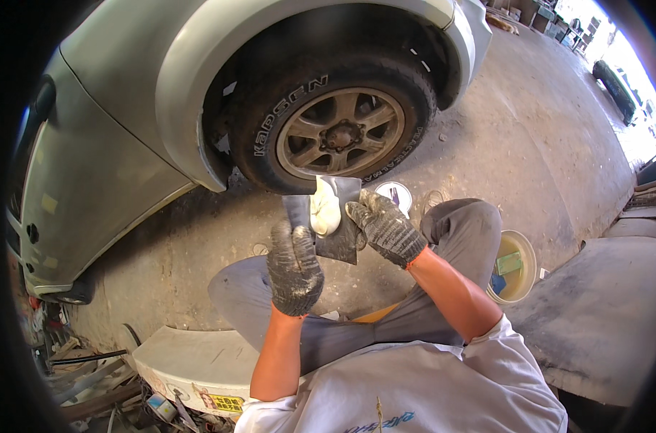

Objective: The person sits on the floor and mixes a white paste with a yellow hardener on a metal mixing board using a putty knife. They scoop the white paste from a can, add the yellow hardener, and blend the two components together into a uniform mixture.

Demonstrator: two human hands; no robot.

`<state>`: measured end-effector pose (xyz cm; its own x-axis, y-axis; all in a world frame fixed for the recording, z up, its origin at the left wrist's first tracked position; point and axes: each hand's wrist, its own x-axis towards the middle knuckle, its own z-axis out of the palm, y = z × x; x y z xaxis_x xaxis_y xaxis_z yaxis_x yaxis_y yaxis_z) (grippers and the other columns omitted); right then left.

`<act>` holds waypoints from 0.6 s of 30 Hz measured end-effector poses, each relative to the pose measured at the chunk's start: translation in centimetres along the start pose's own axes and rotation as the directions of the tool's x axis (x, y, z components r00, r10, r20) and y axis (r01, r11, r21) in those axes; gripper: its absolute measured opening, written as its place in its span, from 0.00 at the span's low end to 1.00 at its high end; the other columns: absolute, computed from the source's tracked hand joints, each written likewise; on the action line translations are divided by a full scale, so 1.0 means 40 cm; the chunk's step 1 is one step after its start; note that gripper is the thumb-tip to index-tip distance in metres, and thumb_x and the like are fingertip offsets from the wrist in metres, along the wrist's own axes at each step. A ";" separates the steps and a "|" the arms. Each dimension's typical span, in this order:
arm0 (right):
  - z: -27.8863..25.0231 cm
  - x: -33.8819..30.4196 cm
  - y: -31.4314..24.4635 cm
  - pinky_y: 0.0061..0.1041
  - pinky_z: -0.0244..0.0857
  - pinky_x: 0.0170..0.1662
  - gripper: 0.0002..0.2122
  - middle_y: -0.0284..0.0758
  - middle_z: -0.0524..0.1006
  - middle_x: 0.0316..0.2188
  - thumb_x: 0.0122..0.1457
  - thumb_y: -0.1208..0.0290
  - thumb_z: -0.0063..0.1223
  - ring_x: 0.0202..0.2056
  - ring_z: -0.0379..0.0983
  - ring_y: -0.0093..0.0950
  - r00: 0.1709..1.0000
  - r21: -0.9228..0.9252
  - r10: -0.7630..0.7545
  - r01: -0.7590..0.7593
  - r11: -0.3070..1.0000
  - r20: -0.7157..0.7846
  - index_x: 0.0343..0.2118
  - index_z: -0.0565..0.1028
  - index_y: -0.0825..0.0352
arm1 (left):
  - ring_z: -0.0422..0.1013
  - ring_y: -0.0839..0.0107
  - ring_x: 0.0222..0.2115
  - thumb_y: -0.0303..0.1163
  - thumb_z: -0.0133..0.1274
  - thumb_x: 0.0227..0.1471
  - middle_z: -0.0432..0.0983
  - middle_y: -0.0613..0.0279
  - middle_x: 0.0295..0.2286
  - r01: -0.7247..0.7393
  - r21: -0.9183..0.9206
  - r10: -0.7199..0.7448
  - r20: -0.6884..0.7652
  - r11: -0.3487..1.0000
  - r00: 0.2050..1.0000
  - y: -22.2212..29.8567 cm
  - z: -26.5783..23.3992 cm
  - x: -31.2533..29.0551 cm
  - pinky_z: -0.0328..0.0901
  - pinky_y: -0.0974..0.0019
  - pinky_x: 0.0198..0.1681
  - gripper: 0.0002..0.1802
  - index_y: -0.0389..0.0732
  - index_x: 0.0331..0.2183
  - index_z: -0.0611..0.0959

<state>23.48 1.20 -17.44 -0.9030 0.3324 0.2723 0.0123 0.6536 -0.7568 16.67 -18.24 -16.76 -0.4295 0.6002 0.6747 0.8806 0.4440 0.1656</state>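
Both my hands wear dark grey knit gloves with orange cuffs and meet in front of the wheel. My right hand (387, 228), closed, pinches the right edge of a dark flat sheet (338, 250). A lump of cream-coloured putty (326, 209) sits on it. My left hand (296, 270) is closed at the left side, on a dark flat piece (297, 208) that touches the putty. Whether this piece is separate from the sheet I cannot tell. Behind the right hand, a round white-lidded tin (394, 196) stands on the floor.
A pale vehicle (118, 108) with a large tyre (255, 144) stands ahead. At right is a bucket (530, 278) holding a green block and something blue, beside a large grey panel (602, 310). A whitish panel (198, 353) and scrap (97, 390) lie at lower left.
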 end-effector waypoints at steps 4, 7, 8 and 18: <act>-0.028 0.025 -0.033 0.23 0.64 0.26 0.09 0.32 0.72 0.19 0.62 0.67 0.49 0.21 0.69 0.20 0.978 0.305 0.206 -0.209 0.929 0.041 0.37 0.73 0.68 | 0.71 0.47 0.30 0.15 0.49 0.37 0.67 0.35 0.42 0.000 -0.121 0.020 0.160 0.993 0.987 0.014 -0.016 0.007 0.68 0.50 0.32 0.33 0.31 0.51 0.67; -0.080 0.063 -0.071 0.21 0.66 0.28 0.07 0.31 0.74 0.23 0.61 0.70 0.51 0.24 0.69 0.19 0.986 0.305 0.162 -0.141 0.942 -0.046 0.38 0.73 0.67 | 0.71 0.51 0.25 0.18 0.45 0.47 0.71 0.44 0.35 0.005 -0.076 -0.001 0.059 0.997 0.998 0.023 -0.026 0.014 0.67 0.54 0.26 0.21 0.33 0.46 0.70; -0.102 0.075 -0.082 0.21 0.67 0.29 0.07 0.31 0.75 0.25 0.61 0.71 0.51 0.25 0.70 0.19 0.980 0.445 0.194 -0.152 0.882 -0.051 0.39 0.73 0.67 | 0.71 0.52 0.23 0.22 0.43 0.53 0.73 0.46 0.31 0.157 -0.116 -0.149 0.076 0.981 0.986 0.021 -0.032 0.015 0.66 0.54 0.24 0.16 0.33 0.45 0.71; -0.180 0.048 -0.151 0.32 0.68 0.32 0.10 0.40 0.77 0.23 0.55 0.66 0.56 0.27 0.76 0.36 0.963 0.088 -0.248 0.240 0.967 0.106 0.36 0.76 0.66 | 0.68 0.72 0.35 0.28 0.48 0.57 0.72 0.57 0.36 0.600 -0.553 -0.631 0.164 0.578 0.758 -0.048 -0.043 -0.017 0.65 0.68 0.37 0.14 0.35 0.45 0.74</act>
<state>24.79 2.79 -8.05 -0.9180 0.0856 0.3872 -0.2425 0.6514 -0.7190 15.61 -20.65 -16.28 -0.9141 0.2840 0.2895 0.3619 0.2494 0.8982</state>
